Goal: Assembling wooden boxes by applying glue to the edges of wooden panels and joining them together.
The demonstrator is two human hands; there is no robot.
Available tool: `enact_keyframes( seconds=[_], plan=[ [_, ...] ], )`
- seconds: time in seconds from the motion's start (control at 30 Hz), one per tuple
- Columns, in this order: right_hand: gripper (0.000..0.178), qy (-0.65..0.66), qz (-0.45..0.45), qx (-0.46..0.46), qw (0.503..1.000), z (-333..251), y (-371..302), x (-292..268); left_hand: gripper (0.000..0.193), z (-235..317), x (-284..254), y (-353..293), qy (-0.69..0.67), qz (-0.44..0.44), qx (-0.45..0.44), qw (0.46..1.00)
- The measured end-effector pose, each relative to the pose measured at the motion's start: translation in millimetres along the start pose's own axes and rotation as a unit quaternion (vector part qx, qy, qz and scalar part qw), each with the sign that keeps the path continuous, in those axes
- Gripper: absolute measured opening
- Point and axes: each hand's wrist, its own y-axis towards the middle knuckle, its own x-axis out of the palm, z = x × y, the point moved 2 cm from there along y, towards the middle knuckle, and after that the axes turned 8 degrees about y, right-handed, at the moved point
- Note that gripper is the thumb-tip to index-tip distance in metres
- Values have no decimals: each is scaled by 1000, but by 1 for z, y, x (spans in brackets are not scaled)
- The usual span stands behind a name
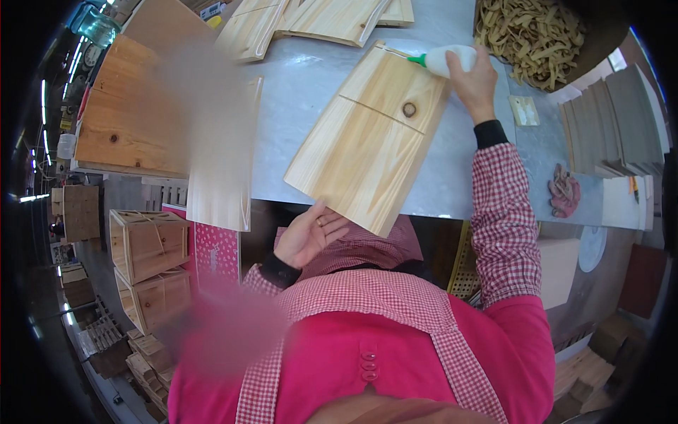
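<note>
My right hand (474, 83) is closed around a white squeeze bottle (450, 61) with a green nozzle, which points left. Its tip is at the far end of a tapered wooden board (374, 127), where a pale bead runs along the edge. The board has a groove across it and a dark knot. It lies at a slant on the table, its near end reaching past the table's front edge. My left hand (313, 234) is at that near edge, palm turned up, fingers loosely curled and apart, thumb touching or close to the board.
More wooden boards (332, 21) lie at the far side of the grey table (289, 85). Another board (222, 177) stands out at the left, partly blurred. A box of curled strips (530, 39) is at the far right. A crumpled cloth (564, 191) rests near the right edge.
</note>
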Motion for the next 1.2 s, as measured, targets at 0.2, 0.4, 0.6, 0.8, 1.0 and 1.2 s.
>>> enact_keyframes(
  seconds=[0.2, 0.4, 0.6, 0.8, 1.0, 1.2],
  plan=[
    [44, -29, 73, -17, 997, 12, -28, -67, 45, -10, 11, 19, -43, -22, -16, 999],
    [39, 172, 30, 176, 969, -20, -74, -52, 45, -22, 15, 17, -14, -29, 32, 999],
    [40, 166, -24, 45, 985, -53, -115, 10, 46, -45, 29, 15, -14, -66, 22, 997],
    [38, 131, -59, -17, 989, -68, -111, 18, 46, -47, 29, 14, -30, -85, 6, 996],
    [37, 74, -78, -49, 993, -60, -108, -36, 50, -46, 32, 25, -116, -126, 28, 985],
    [34, 5, -13, -73, 997, -37, -124, -106, 54, -44, 38, 27, -135, -144, 41, 979]
  ],
)
